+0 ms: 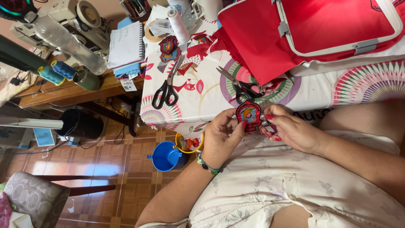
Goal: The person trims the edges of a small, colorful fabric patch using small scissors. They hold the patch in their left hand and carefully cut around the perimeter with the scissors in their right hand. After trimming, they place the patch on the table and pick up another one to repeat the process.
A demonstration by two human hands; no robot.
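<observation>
A small red embroidered patch (249, 115) with a coloured figure at its centre is held up in front of my lap. My left hand (221, 136) pinches its left edge between thumb and fingers. My right hand (288, 130) is at the patch's right edge, fingers closed on a small metal tool (265, 122) I cannot make out clearly. Just above, on the patterned tablecloth (198, 101), lie black-handled scissors (240, 87) and a second pair of black-handled scissors (168, 86).
Red fabric (257, 42) sits in a white embroidery hoop (363, 47) at the upper right. More finished patches (168, 48), a white thread cone (177, 25), a spiral notebook (126, 44), blue spools (57, 72) and a plastic bottle (67, 42) lie further left. A blue cup (166, 156) stands on the floor.
</observation>
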